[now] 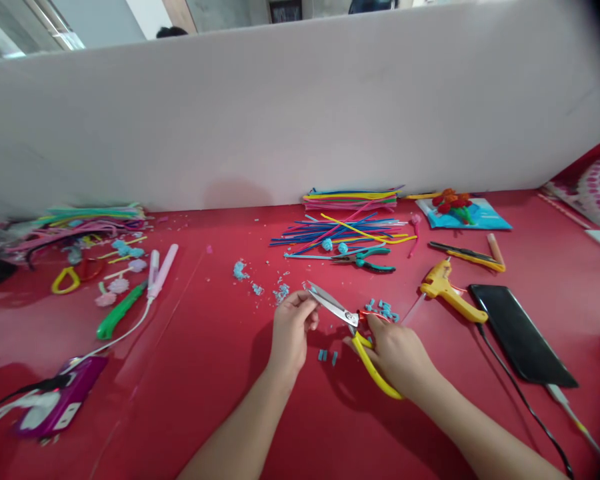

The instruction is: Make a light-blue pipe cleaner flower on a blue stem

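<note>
My right hand [396, 350] grips a pair of scissors [336, 307] with one yellow and one red handle loop. Their blades point up and left, slightly parted, with the tips at the fingers of my left hand [291, 330]. That hand is closed in a pinch; whatever sits between its fingertips is too small to make out. Pale blue clippings [281, 293] lie just beyond it, with another fluffy blue heap [240, 270] farther left. Short blue pieces [384, 311] are piled beyond my right hand, and a few more [323, 355] lie between my forearms.
Pipe cleaners [330, 233] and green-handled pliers [367, 259] lie ahead. On the right are a yellow glue gun [450, 290] and a black phone [523, 333], both with cables. A pink straightener [161, 273], green cutter [123, 311] and purple power strip [75, 397] occupy the left.
</note>
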`<state>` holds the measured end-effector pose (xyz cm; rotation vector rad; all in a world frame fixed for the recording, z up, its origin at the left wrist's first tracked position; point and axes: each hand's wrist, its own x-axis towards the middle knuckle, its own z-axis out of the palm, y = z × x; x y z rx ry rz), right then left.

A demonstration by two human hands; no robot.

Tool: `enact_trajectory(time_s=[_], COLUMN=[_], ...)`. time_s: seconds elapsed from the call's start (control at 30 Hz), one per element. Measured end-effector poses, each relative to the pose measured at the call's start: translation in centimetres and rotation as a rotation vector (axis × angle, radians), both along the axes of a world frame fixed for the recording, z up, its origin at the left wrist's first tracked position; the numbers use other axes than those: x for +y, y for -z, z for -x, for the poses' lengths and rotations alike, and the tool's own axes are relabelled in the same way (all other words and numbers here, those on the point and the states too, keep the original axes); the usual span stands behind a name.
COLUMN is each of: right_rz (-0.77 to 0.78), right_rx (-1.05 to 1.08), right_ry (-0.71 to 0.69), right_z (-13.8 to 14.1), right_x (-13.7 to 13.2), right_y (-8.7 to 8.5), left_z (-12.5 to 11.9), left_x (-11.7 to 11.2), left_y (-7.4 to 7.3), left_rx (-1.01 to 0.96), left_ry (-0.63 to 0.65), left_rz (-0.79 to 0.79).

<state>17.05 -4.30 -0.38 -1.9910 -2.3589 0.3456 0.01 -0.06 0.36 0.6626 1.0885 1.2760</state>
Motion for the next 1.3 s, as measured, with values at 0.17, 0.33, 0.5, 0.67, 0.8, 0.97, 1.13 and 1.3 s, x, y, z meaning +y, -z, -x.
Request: enact_trajectory(time_s=[0.17,0.33,0.5,0.67,0.8,0.97,1.13,1.3], right_rz=[0.026,0.036,0.035,0.008,-0.001,0.037,0.027,-0.070], right_rx=[-0.013,-0.020,-0.025,-0.018,-0.023,-0.045,-0.045,0.039], right_ry=[-0.001,-0.001,0.004,0.004,0.006,0.024,0.066,0.135], right_z=[0.1,0.1,0.0,0.0,-0.1,-0.3,-0.5,-0.6], right_x=[0.0,0.1,0.0,0.1,0.1,0.2,0.4,0.6], right_y=[-0.2,-0.2,-0.1,0.1,0.1,-0.3,-0.7,-1.1], left_z=[0.0,0.1,0.1,0.1,0.2,0.2,0.2,0.1], left_x=[0.1,0.1,0.1,0.1,0.1,0.1,0.1,0.1], left_y=[0.0,0.1,0.0,-0.1,-0.1,0.0,-0.1,-0.1], left_rx=[0.005,0.009,0.011,0.015,0.019,0.026,0.009,-0.018], left_ry=[0.000,0.002,0.010,0.014,0.017,0.029,0.043,0.079], left_rz=[0.003,-0.008,-0.013,-0.016,-0.019,-0.019,-0.003,0.019])
